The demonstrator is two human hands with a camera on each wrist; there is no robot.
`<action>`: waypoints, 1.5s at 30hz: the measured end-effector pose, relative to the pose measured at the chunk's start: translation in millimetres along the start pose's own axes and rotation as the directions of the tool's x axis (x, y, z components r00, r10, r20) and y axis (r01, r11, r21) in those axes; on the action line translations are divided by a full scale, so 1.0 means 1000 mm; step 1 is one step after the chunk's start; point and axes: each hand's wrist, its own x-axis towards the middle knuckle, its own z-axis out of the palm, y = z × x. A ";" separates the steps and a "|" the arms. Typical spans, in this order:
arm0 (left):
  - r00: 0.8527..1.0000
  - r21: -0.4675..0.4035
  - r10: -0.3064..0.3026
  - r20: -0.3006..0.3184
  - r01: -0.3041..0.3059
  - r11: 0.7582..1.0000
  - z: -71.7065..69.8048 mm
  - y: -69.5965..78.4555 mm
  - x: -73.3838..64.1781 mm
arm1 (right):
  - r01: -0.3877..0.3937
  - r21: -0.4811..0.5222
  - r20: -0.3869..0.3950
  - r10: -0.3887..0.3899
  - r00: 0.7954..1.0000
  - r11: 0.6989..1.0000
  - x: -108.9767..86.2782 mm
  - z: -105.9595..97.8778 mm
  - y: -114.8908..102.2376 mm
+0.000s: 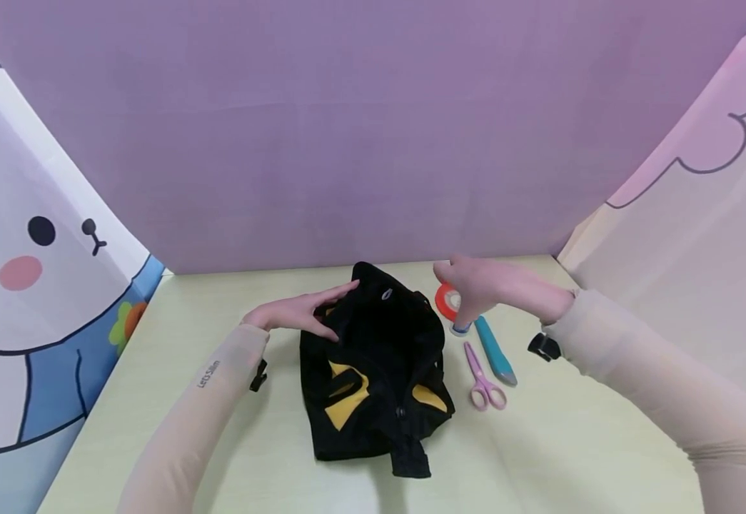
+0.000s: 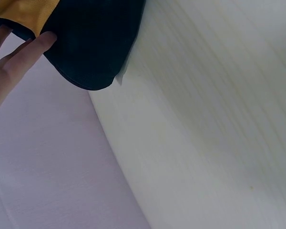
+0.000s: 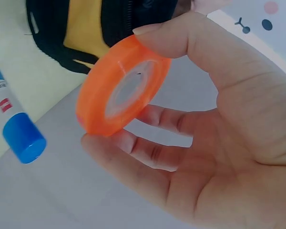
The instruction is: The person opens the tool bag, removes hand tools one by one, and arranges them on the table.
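A black bag [image 1: 373,400] with yellow patches stands on the table, its dark mouth facing up. My left hand [image 1: 295,313] lies at the left rim of that mouth, thumb and fingers spread straight against the cloth. In the left wrist view, fingertips [image 2: 48,39] touch the black and yellow fabric [image 2: 97,38]. To the right of the bag, my right hand [image 1: 485,284] pinches an orange roll of tape [image 3: 93,105] between thumb and fingers. Below that hand is a glue stick [image 3: 21,129] with a blue cap, mostly covered in the head view.
Purple scissors [image 1: 485,385] lie right of the bag, handles toward me. Beside them is a long teal tool [image 1: 495,350] with a grey end. A purple wall [image 1: 347,143] closes off the back of the table [image 1: 244,457], and printed cloth panels [image 1: 58,285] stand at both sides.
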 end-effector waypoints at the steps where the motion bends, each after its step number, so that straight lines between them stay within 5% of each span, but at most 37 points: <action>1: 1.000 -0.001 -0.004 -0.001 0.004 1.000 0.000 0.000 0.000 | 0.001 0.003 0.002 -0.001 1.000 1.000 -0.001 0.001 0.001; 45: 1.000 -0.023 0.017 0.023 -0.016 1.000 -0.002 -0.006 -0.005 | -0.091 0.141 0.072 0.082 0.994 0.986 -0.018 0.065 0.058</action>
